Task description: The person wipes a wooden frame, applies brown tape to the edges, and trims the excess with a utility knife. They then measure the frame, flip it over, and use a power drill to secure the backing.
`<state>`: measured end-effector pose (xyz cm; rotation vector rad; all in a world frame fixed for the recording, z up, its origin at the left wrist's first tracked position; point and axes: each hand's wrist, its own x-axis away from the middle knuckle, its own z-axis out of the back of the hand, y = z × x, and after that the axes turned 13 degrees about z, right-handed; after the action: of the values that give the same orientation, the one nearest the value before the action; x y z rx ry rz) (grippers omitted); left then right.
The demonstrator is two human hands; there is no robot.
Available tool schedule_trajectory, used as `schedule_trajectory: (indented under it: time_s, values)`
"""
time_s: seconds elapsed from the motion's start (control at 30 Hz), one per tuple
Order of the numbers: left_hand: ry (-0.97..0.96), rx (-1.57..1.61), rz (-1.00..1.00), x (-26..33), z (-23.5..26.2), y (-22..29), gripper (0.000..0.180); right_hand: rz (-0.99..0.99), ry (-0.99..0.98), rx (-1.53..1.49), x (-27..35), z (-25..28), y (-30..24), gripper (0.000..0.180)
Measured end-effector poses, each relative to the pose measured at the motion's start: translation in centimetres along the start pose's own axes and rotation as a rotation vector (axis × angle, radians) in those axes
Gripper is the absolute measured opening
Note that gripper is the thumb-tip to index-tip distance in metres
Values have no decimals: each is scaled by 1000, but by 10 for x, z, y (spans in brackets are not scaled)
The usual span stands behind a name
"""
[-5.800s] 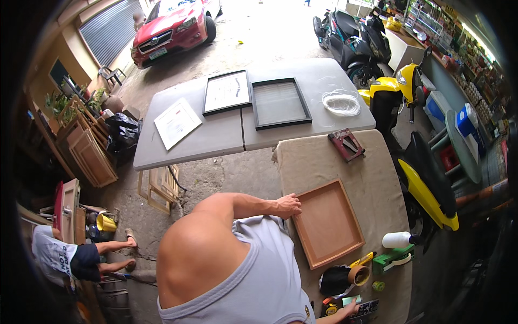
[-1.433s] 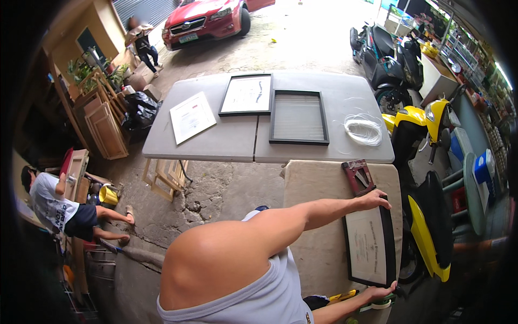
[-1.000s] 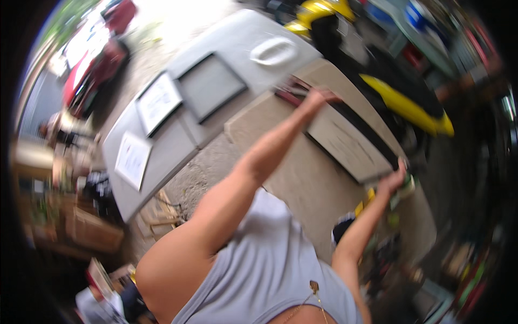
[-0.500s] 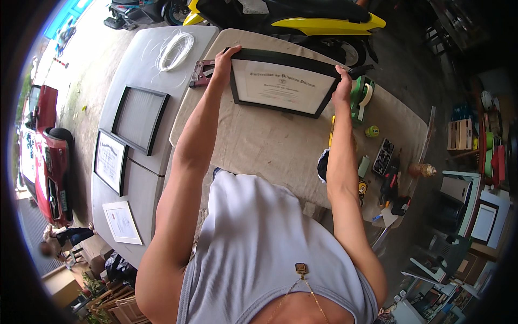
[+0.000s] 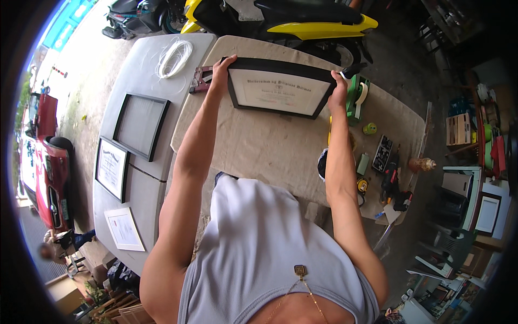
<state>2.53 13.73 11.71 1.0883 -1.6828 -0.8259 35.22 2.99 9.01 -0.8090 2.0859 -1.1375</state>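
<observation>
A black-framed certificate (image 5: 278, 96) is held at arm's length over the far part of the cloth-covered table (image 5: 264, 143), its printed face tilted toward me. My left hand (image 5: 221, 73) is closed on the frame's left upper corner, and my right hand (image 5: 338, 92) grips the right upper corner. Just left of my left hand lies a dark red staple gun (image 5: 201, 79). A green tape dispenser (image 5: 358, 98) with a pale roll stands beside my right hand. The fingers behind the frame are hidden.
On the grey table at left lie a coil of white cord (image 5: 175, 58), an empty black frame (image 5: 142, 126), another framed certificate (image 5: 112, 167) and a white-bordered sheet (image 5: 124, 229). A drill (image 5: 389, 181), bit case (image 5: 382, 154) and tape measure (image 5: 362, 186) sit at right. A yellow motorcycle (image 5: 318, 27) stands behind.
The framed certificate has shifted slightly left and lower in view, with both hands still on it. The surrounding scene has also shifted slightly in the picture.
</observation>
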Motion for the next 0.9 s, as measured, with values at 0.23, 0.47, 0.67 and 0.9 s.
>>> schedule_trajectory:
  time_s: [0.23,0.47,0.67,0.9]
  values:
    - [13,1,112,21,-11,14,21,2,-17,-29,12,-14,-22,13]
    - [-139,-188,-137,66,0,20,24,24,0,-102,25,-6,-31,14]
    - [-167,-322,-240,153,11,11,35,33,-103,-265,14,-20,-40,17]
    - [36,-101,-291,205,-11,-28,39,152,91,579,-6,-71,-1,69]
